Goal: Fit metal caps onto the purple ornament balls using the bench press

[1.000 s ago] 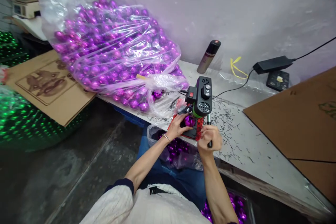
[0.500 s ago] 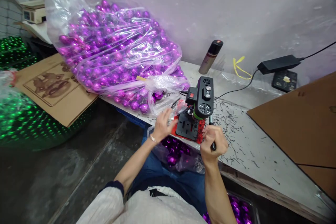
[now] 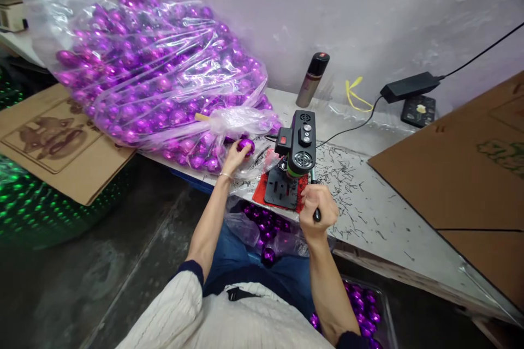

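My left hand (image 3: 234,159) has its fingers closed round a shiny purple ball (image 3: 246,146) at the mouth of a big clear plastic bag (image 3: 241,120). Many more purple balls (image 3: 164,84) fill that bag. My right hand (image 3: 318,208) grips the black lever handle (image 3: 316,215) of a small black bench press (image 3: 303,142). Below its head, the press has a slotted black base plate (image 3: 280,187) with nothing on it, set on a red mat (image 3: 258,194). More purple balls (image 3: 266,223) lie in clear plastic at my lap.
Dark thread-like scraps (image 3: 347,196) litter the white table. Behind the press stand a spray can (image 3: 313,79) and a black power adapter (image 3: 409,87). Cardboard boxes flank both sides: an open flap (image 3: 65,147) left, a tall box (image 3: 462,174) right. A tub of purple balls (image 3: 362,311) sits below.
My left hand has moved from beside the press's base up and left to the bag and closed on a purple ball. My right hand stays on the lever. The view has shifted right.
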`<move>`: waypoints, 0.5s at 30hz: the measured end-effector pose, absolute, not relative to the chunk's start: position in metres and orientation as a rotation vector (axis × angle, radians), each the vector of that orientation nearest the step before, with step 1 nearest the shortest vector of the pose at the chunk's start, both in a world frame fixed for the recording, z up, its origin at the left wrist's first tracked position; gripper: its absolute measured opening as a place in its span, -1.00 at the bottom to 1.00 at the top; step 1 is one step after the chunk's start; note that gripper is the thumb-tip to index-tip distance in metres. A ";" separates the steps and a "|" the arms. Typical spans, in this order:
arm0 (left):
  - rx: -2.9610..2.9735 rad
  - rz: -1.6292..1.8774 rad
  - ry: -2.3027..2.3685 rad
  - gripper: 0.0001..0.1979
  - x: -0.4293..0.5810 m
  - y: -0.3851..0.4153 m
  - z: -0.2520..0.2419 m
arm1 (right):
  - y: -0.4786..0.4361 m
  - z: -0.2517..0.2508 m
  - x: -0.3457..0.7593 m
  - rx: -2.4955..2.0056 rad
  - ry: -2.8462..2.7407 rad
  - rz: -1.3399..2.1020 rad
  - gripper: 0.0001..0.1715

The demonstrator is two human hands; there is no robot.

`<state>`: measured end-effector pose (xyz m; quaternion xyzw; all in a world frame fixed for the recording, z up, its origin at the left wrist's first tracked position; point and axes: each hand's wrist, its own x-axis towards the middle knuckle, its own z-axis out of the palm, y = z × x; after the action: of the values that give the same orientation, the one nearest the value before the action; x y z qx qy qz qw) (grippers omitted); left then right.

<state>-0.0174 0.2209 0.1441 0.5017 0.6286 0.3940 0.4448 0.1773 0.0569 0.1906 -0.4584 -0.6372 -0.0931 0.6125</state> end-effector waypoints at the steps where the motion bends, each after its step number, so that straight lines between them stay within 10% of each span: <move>1: 1.126 1.055 1.393 -0.52 -0.018 0.208 0.139 | 0.057 0.192 0.177 -1.064 -1.467 -0.215 -0.66; 15: 1.636 1.070 1.206 -0.47 0.046 0.117 0.090 | 0.064 0.215 0.183 -1.115 -1.468 -0.207 -0.66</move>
<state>0.0459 0.1165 0.0896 0.6497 0.4788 0.4250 0.4099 0.1827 0.0639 0.2151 -0.4808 -0.6331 -0.0892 0.6000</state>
